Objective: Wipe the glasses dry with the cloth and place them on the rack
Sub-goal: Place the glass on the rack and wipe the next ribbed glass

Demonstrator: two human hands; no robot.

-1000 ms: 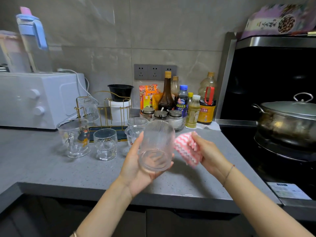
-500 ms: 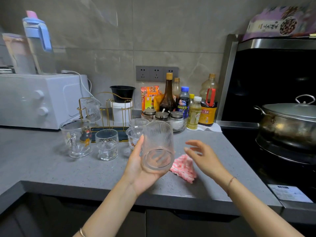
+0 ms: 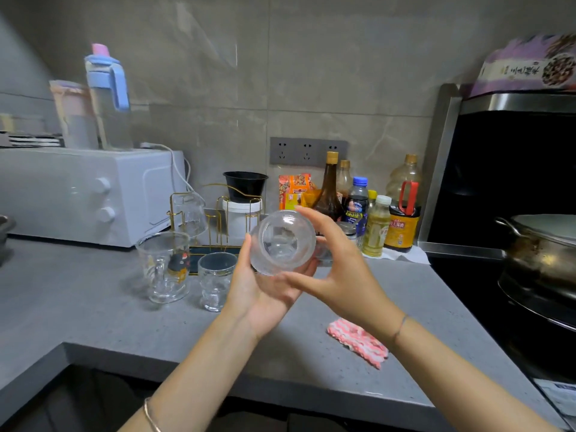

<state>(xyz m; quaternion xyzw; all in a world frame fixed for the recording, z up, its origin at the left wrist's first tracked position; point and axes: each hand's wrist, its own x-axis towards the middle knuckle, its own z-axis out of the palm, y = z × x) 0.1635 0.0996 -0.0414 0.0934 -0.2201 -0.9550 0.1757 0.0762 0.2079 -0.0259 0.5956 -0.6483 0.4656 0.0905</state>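
Head camera, single view. The step in hand appears to be the passage from wiping to racking: the pink-and-white cloth (image 3: 358, 342) lies on the grey counter (image 3: 93, 307), touched by neither hand, below the right forearm.

The ribbed glass (image 3: 282, 241) is held in the air above the counter, in front of the rack, tipped on its side with one round end facing the camera. The left hand (image 3: 258, 294) cups it from below, thumb up its left side, fingers curled beneath. The right hand (image 3: 339, 275) spans it from the right, forefinger over the top, thumb under the bottom. Both hands grip this glass.

Next move, as judged: turn the glass mouth down and lower it over a free prong of the gold wire rack (image 3: 218, 210), passing above the standing glasses without knocking them.

Count:
- Cloth: one.
- Rack: one.
- Glasses plainly seen: four. One is in hand, one hangs inverted on the rack (image 3: 188, 213), and a printed mug (image 3: 165, 266) and a small tumbler (image 3: 216, 280) stand on the counter.

More glassware may stand behind the hands; the view there is blocked.
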